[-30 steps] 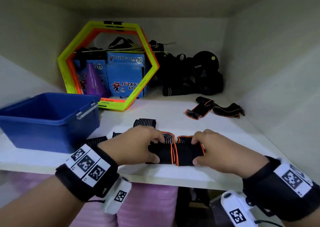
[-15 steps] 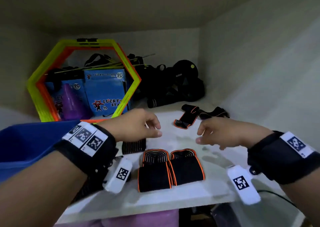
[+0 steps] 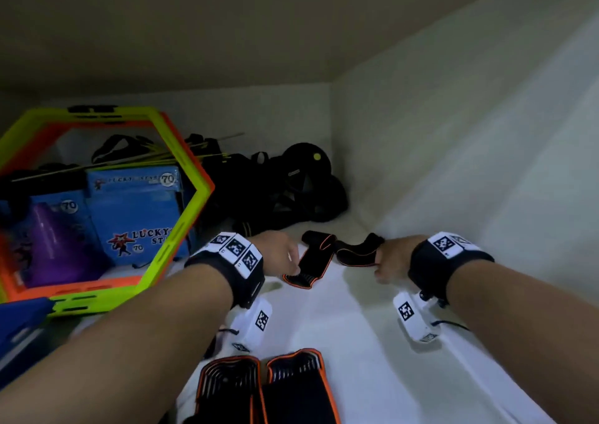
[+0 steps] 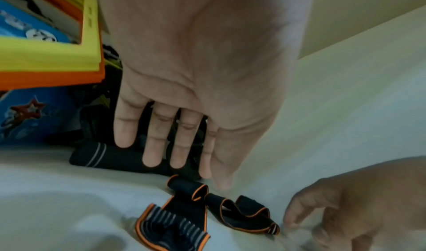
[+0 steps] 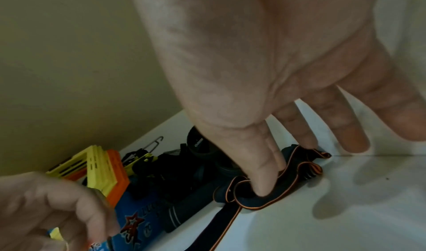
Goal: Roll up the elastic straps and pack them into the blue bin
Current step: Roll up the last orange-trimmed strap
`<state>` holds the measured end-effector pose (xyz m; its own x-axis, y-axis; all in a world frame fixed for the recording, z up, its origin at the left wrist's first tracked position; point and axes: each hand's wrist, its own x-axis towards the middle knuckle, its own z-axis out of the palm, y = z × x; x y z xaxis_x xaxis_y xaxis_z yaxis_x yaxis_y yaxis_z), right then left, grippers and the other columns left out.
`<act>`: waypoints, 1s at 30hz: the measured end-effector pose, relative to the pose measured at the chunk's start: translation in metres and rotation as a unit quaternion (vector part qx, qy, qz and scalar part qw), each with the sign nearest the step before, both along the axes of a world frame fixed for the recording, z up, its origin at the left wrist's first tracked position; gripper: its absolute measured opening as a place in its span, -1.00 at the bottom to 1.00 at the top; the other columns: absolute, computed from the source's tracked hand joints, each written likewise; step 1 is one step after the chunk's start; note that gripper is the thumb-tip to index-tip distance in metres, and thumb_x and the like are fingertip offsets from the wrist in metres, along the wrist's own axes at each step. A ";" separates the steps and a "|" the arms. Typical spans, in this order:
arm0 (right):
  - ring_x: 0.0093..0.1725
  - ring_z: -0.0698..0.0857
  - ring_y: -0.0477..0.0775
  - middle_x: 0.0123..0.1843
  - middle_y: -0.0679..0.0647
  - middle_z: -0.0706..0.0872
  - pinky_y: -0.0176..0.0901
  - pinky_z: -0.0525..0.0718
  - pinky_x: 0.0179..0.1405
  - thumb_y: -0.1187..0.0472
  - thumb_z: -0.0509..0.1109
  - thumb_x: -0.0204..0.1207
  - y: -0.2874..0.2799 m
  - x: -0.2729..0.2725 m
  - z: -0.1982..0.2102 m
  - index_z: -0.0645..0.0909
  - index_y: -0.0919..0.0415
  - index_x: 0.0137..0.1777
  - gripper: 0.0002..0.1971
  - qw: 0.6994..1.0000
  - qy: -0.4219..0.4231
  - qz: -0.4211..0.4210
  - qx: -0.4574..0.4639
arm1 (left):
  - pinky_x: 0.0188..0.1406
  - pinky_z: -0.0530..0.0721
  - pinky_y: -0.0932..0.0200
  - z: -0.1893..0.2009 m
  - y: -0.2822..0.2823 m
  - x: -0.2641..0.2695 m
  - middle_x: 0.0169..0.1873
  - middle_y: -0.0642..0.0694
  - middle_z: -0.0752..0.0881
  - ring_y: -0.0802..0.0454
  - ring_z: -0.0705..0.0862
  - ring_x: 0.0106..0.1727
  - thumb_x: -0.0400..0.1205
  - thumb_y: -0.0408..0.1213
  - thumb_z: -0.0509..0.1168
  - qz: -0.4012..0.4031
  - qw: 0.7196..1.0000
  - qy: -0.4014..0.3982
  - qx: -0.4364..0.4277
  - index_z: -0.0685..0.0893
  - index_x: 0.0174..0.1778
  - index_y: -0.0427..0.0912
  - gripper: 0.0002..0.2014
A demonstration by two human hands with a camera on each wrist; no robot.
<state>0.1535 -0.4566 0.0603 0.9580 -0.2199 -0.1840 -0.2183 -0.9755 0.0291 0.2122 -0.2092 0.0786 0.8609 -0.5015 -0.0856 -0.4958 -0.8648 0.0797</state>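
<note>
Left hand (image 3: 279, 252): fingers straight and relaxed, hovering over the strap's striped end.
Right hand (image 3: 392, 259): fingers extended, fingertips in the folds, no grasp.
Elastic strap (image 3: 319, 255): unrolled on shelf (image 3: 372, 320), between both hands.

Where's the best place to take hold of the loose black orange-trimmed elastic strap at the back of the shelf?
Probably the flat ribbed end of the loose black orange-trimmed elastic strap, from above on the near left side: it lies flat and exposed, while the far end is crumpled into loops.

On the shelf (image 3: 372, 342), two folded straps (image 3: 269, 388) lie in front, a loose strap (image 3: 319, 256) behind them, the bin (image 3: 22, 323) left.
</note>
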 end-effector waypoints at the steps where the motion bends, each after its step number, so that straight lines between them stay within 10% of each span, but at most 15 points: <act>1: -0.15 0.81 0.12 -0.12 0.04 0.78 -0.04 0.79 0.03 -0.11 0.37 0.40 -0.002 0.007 0.000 0.51 0.10 0.16 -0.58 1.000 0.003 0.001 0.004 | 0.24 0.65 0.08 -0.004 -0.007 0.003 0.17 -0.04 0.74 -0.03 0.69 0.23 0.58 -0.11 0.40 -0.004 1.000 -0.003 0.011 0.76 0.13 -0.06 -0.76; 6: 0.04 0.79 0.17 0.13 0.14 0.78 0.00 0.76 0.16 -0.03 0.42 0.41 -0.015 0.045 -0.012 0.53 0.12 0.38 -0.46 0.998 0.000 0.014 0.059 | 0.37 0.60 0.16 -0.021 -0.035 0.025 0.38 0.08 0.63 0.01 0.64 0.37 0.50 -0.34 0.32 -0.015 1.000 0.025 -0.008 0.59 0.35 0.26 -0.47; 12: 0.20 0.74 0.21 0.30 0.14 0.68 0.05 0.70 0.29 0.03 0.51 0.37 -0.024 0.078 -0.029 0.56 0.08 0.43 -0.41 0.998 0.031 0.048 0.027 | 0.13 0.57 0.19 -0.026 -0.056 0.047 0.41 -0.08 0.63 -0.08 0.65 0.35 0.52 -0.41 0.43 -0.009 0.991 0.060 0.123 0.48 0.59 0.03 -0.32; 20: 0.09 0.80 0.26 -0.02 0.22 0.78 0.03 0.76 0.11 0.18 0.68 0.29 -0.008 0.086 -0.032 0.68 0.30 0.13 -0.56 0.994 0.047 0.100 -0.009 | -0.01 0.55 0.17 -0.034 -0.067 0.051 0.02 -0.04 0.70 0.03 0.63 0.03 0.54 -0.26 0.51 -0.031 0.972 0.086 0.215 0.76 0.20 -0.20 -0.69; 25: -0.03 0.76 0.26 -0.10 0.23 0.73 -0.03 0.68 -0.01 0.30 0.44 0.44 -0.008 0.076 -0.033 0.48 0.25 -0.22 -0.85 0.994 -0.006 0.110 0.019 | -0.26 0.56 0.18 -0.039 -0.066 0.050 -0.29 -0.08 0.70 -0.05 0.59 -0.30 0.57 -0.37 0.32 -0.005 0.984 0.062 0.168 0.62 -0.29 -0.09 -0.86; 30: -0.17 0.66 0.21 -0.11 0.25 0.67 -0.12 0.59 -0.24 0.29 0.47 0.51 -0.006 0.063 -0.017 0.44 0.20 -0.28 -0.75 0.992 -0.055 0.095 0.068 | -0.28 0.64 0.18 -0.020 -0.052 0.057 -0.24 -0.09 0.81 -0.05 0.75 -0.25 0.59 -0.31 0.29 -0.030 0.998 -0.051 -0.008 0.70 -0.05 -0.10 -0.89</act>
